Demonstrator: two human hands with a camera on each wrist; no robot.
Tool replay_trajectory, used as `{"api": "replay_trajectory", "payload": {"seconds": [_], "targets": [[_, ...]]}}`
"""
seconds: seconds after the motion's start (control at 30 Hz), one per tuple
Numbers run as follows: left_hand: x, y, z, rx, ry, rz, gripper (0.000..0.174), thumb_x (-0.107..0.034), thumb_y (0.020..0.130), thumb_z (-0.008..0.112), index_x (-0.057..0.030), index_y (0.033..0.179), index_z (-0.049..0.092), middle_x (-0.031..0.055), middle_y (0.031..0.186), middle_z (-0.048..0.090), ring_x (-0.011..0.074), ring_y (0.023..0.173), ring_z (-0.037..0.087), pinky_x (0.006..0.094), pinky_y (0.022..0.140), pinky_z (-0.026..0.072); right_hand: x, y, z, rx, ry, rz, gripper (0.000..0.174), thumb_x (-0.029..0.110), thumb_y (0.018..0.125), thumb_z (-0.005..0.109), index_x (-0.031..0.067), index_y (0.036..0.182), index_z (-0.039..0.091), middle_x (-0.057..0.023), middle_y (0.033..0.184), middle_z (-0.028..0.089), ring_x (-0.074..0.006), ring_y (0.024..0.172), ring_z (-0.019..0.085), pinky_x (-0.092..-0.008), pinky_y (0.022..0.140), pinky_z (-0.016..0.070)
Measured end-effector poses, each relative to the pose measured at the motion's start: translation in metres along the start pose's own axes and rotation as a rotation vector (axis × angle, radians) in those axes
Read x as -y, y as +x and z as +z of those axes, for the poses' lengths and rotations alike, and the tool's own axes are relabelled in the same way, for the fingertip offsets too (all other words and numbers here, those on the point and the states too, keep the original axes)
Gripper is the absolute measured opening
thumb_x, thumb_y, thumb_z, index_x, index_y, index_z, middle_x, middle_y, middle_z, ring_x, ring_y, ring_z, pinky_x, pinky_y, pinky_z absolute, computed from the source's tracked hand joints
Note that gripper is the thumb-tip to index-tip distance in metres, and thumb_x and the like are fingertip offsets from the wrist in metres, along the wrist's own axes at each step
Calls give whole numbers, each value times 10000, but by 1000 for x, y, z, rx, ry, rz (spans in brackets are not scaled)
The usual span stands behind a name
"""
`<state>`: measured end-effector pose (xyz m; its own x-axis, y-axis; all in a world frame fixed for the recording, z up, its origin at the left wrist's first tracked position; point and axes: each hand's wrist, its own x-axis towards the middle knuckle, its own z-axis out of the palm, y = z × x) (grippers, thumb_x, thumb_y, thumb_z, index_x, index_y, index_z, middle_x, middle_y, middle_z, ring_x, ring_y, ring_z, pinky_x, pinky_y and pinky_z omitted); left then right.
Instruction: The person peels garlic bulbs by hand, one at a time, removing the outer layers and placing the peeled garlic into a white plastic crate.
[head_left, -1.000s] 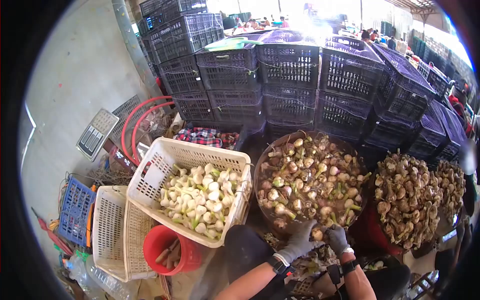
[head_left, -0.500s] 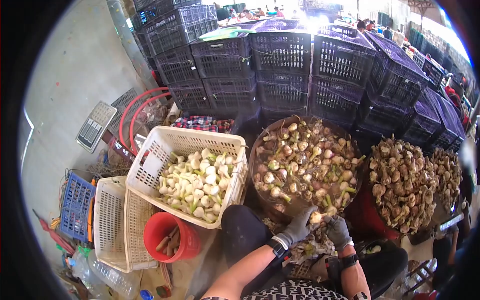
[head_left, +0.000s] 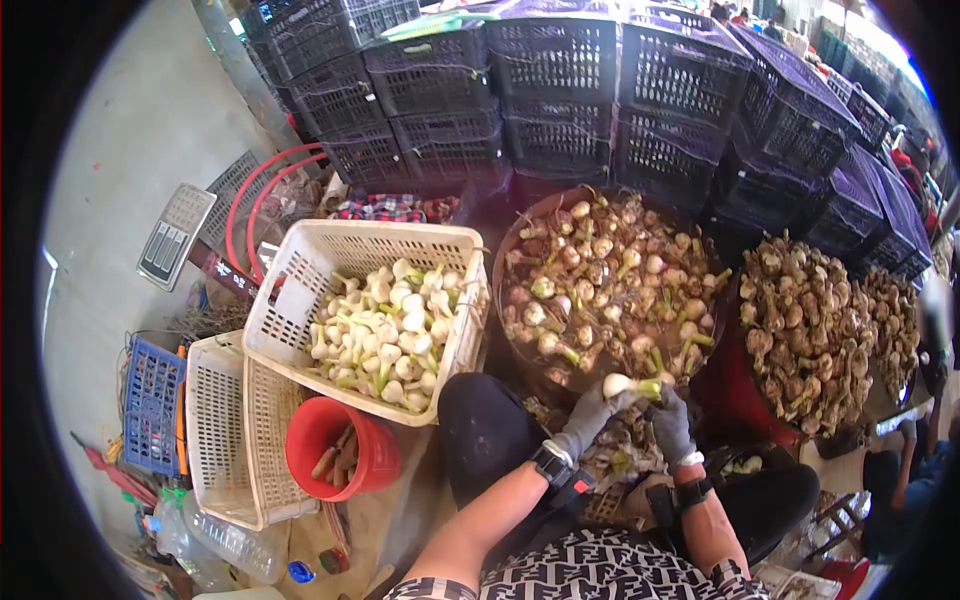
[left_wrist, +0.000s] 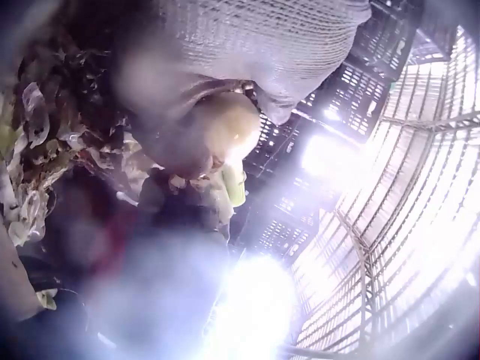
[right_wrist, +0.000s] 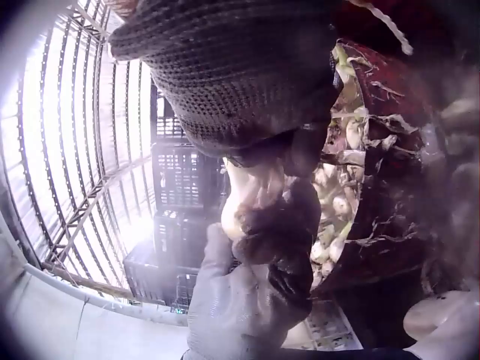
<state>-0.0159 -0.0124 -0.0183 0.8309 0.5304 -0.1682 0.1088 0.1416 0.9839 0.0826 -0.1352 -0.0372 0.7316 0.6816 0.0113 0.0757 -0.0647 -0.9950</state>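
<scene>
A white garlic bulb (head_left: 616, 386) with a green stem is held between my two grey-gloved hands, just in front of the round tub (head_left: 508, 318) of unpeeled garlic in murky water. My left hand (head_left: 588, 418) grips the bulb end; in the left wrist view its knit glove (left_wrist: 262, 45) covers the top of the pale bulb (left_wrist: 234, 129). My right hand (head_left: 672, 428) pinches the stem side. In the right wrist view the right glove (right_wrist: 225, 82) lies over the peeled garlic (right_wrist: 238, 201), with the left glove's fingers below. Loose skins (head_left: 615, 452) lie under the hands.
A cream crate (head_left: 262, 335) with white garlic stands left of the tub, beside a red bucket (head_left: 375, 462) and other cream crates (head_left: 215, 430). Brown garlic (head_left: 805, 340) is heaped at the right. Stacked black crates (head_left: 555, 140) line the back. A scale (head_left: 177, 238) stands far left.
The bulb looked brownish a second ago; now it shows white with its green stem exposed. The head view has tilted down, so the scene sits higher. Both hands remain together at the garlic.
</scene>
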Motion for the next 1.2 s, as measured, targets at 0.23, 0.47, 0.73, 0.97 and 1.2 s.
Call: {"api": "replay_trajectory", "payload": {"seconds": [0.23,0.47,0.73,0.97,1.2], "targets": [[14,8,-15,277,-808,-523,520,-538,826,389,-67,960,563,70,745,611,161,452,543,258,372,424,20,-9,1,108,191,3,165,15,813,466,6,946,565,10,872,580,-68,759,500,-212,681,410],[-38,4,-11,-161,433,247,406,-389,791,554,11,853,580,113,783,594,173,667,547,308,608,422,38,-12,-10,39,469,236,151,4,799,479,3,923,566,13,844,576,-59,744,505,-214,648,417],[-47,-3,-17,107,-99,-111,167,-193,797,596,-36,852,604,-3,775,600,40,591,498,151,511,398,-16,-13,-46,-134,826,376,154,63,729,538,44,879,570,-6,807,591,-126,735,565,-247,670,458],[-38,7,-27,167,-1007,-81,285,-177,813,563,-18,1043,510,61,946,578,126,744,565,218,542,464,34,-41,-77,-158,1003,307,296,141,775,436,19,1031,519,-100,1004,578,-221,889,564,-316,808,441],[-6,15,-45,-169,-1058,-301,153,-215,832,534,-94,924,527,24,785,550,123,621,500,216,503,449,25,-36,-53,480,-1285,425,496,147,691,536,119,1175,433,-171,1126,500,-304,1018,493,-356,862,393]]}}
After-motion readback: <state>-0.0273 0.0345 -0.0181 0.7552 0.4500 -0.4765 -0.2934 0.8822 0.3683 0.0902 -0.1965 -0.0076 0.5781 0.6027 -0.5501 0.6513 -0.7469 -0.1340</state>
